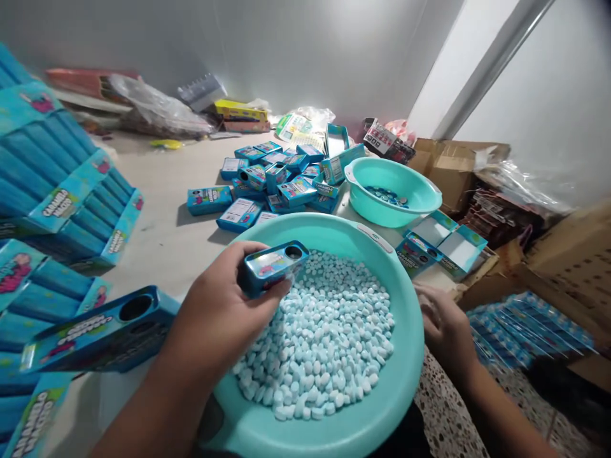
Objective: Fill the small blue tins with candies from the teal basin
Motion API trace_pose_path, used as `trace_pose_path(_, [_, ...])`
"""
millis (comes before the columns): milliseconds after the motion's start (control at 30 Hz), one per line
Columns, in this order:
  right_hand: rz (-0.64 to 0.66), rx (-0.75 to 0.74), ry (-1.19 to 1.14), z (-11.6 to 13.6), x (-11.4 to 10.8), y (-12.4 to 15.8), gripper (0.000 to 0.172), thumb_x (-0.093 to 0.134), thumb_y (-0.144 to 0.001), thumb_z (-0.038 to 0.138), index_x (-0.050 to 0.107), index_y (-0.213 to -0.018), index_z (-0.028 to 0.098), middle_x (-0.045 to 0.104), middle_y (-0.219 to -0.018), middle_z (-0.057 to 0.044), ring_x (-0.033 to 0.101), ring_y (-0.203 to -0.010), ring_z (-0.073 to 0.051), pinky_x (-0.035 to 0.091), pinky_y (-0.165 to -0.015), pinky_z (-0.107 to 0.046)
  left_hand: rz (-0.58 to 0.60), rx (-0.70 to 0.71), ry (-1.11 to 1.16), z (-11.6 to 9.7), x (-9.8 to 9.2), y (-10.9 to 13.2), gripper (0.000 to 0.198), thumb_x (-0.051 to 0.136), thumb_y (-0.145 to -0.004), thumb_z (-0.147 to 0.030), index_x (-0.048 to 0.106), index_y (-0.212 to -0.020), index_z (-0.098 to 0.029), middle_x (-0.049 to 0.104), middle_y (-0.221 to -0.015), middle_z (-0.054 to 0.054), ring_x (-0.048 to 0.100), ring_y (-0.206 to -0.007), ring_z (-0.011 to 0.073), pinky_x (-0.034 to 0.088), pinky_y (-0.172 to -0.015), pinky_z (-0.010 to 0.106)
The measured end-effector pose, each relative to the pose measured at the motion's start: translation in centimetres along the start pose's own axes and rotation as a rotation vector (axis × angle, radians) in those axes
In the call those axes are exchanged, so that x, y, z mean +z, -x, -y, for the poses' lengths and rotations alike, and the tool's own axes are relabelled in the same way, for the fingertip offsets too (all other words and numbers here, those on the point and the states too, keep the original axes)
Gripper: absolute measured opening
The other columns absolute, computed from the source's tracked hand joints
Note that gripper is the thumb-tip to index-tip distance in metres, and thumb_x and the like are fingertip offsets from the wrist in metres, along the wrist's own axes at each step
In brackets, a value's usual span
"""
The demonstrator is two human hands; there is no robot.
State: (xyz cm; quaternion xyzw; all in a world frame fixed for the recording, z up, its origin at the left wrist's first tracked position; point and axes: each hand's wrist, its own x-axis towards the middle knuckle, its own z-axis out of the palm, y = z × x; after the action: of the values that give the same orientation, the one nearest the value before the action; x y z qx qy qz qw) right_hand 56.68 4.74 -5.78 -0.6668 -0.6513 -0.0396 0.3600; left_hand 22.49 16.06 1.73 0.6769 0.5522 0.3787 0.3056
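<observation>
My left hand (229, 299) is closed around a small blue candy tin (275, 264), tilted, with a round dark hole in its upper side. The tin is above a large turquoise bowl (405, 388) that holds a heap of pale blue and white candies (329, 337). Beside the bowl's right rim is my right hand (446, 327), its fingers curled in. What those fingers hold, if anything, is hidden. Another blue tin (100, 334) with a round opening lies left of my left forearm, near the stacked display boxes.
Several blue tins (238, 214) lie piled on the table (157, 235). Behind the large bowl, a smaller turquoise bowl (394, 213) contains small dark discs. Tall stacks of display boxes (62, 184) crowd the left. Open trays (461, 248) and cardboard boxes (568, 273) stand right.
</observation>
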Motion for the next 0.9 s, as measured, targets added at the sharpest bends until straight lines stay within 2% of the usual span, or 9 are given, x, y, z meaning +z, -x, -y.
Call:
trace_pose_path(133, [-0.199, -0.151, -0.222, 5.2, -1.9, -5.8, 0.028, 0.050, -0.095, 0.020, 0.069, -0.116, 0.025, 0.070, -0.122, -0.011, 0.064, -0.119, -0.028, 0.049, -0.106, -0.051, -0.020, -0.018, 0.025, 0.1, 0.0, 0.0, 0.047, 0.081, -0.072, -0.041, 0.061, -0.112, -0.025, 0.070, -0.090, 0.001, 0.068, -0.077, 0.0207, 0.052, -0.065, 0.027])
trace_pose_path(233, [0.334, -0.292, -0.208, 8.9, -1.7, -9.7, 0.043, 0.062, -0.094, 0.034, 0.060, -0.137, 0.028, 0.067, -0.132, -0.011, 0.063, -0.122, -0.027, 0.050, -0.105, -0.048, 0.003, 0.021, 0.042, 0.1, -0.1, 0.1, 0.047, 0.081, -0.073, -0.038, 0.060, -0.112, -0.024, 0.069, -0.090, 0.000, 0.068, -0.079, 0.0204, 0.052, -0.069, 0.028])
trace_pose_path(300, [0.675, -0.395, -0.116, 10.5, -0.3, -10.6, 0.087, 0.078, -0.078, 0.054, 0.044, -0.153, 0.026, 0.052, -0.149, -0.018, 0.053, -0.134, -0.036, 0.048, -0.107, -0.053, 0.010, 0.042, 0.064, 0.0, -0.1, 0.1, 0.044, 0.080, -0.073, -0.036, 0.060, -0.111, -0.022, 0.069, -0.092, 0.001, 0.068, -0.082, 0.0205, 0.053, -0.072, 0.029])
trace_pose_path(367, [0.873, -0.476, -0.076, 11.5, 1.4, -10.0, 0.113, 0.085, -0.062, 0.064, 0.037, -0.157, 0.026, 0.040, -0.156, -0.022, 0.044, -0.140, -0.044, 0.045, -0.108, -0.058, 0.016, 0.050, 0.094, 0.0, 0.0, 0.2, 0.041, 0.079, -0.075, -0.032, 0.059, -0.109, -0.021, 0.070, -0.094, 0.002, 0.069, -0.086, 0.0206, 0.053, -0.076, 0.029])
trace_pose_path(500, [1.120, -0.658, -0.107, 12.6, 4.3, -7.2, 0.098, 0.069, -0.080, 0.065, 0.027, -0.160, 0.028, 0.020, -0.165, -0.021, 0.024, -0.149, -0.046, 0.025, -0.116, -0.069, -0.010, 0.047, 0.167, 0.1, 0.1, 0.4, 0.040, 0.078, -0.076, -0.029, 0.058, -0.110, -0.021, 0.070, -0.095, 0.002, 0.070, -0.087, 0.0207, 0.054, -0.079, 0.031])
trace_pose_path(600, [1.129, -0.773, -0.074, 12.4, 6.1, -7.0, 0.083, 0.057, -0.091, 0.059, 0.027, -0.160, 0.025, 0.018, -0.165, -0.020, 0.021, -0.151, -0.043, 0.020, -0.117, -0.069, -0.055, 0.008, 0.211, 0.1, 0.2, 0.4, 0.042, 0.079, -0.076, -0.029, 0.058, -0.111, -0.021, 0.071, -0.098, 0.002, 0.071, -0.089, 0.0209, 0.055, -0.080, 0.030])
trace_pose_path(700, [1.014, -0.840, 0.070, 11.7, 8.2, -9.0, 0.075, 0.062, -0.091, 0.047, 0.036, -0.157, 0.023, 0.030, -0.162, -0.022, 0.032, -0.147, -0.044, 0.029, -0.113, -0.069, -0.089, -0.012, 0.222, 0.1, 0.2, 0.4, 0.042, 0.079, -0.076, -0.028, 0.058, -0.112, -0.021, 0.071, -0.101, 0.003, 0.070, -0.092, 0.0206, 0.054, -0.080, 0.029])
trace_pose_path(800, [0.888, -0.729, 0.211, 12.3, 9.5, -10.6, 0.067, 0.059, -0.093, 0.038, 0.043, -0.153, 0.015, 0.040, -0.156, -0.024, 0.041, -0.141, -0.044, 0.034, -0.111, -0.066, -0.140, 0.002, 0.236, 0.1, 0.2, 0.4, 0.042, 0.079, -0.077, -0.030, 0.058, -0.113, -0.021, 0.070, -0.103, 0.004, 0.070, -0.093, 0.0201, 0.055, -0.080, 0.028])
trace_pose_path(900, [0.860, -0.646, 0.098, 14.6, 9.3, -9.4, 0.072, 0.046, -0.098, 0.053, 0.043, -0.151, 0.005, 0.042, -0.154, -0.025, 0.041, -0.142, -0.039, 0.033, -0.117, -0.057, -0.211, 0.015, 0.285, 0.1, 0.2, 0.4, 0.043, 0.079, -0.078, -0.033, 0.057, -0.113, -0.021, 0.070, -0.101, 0.004, 0.070, -0.091, 0.0192, 0.055, -0.080, 0.028])
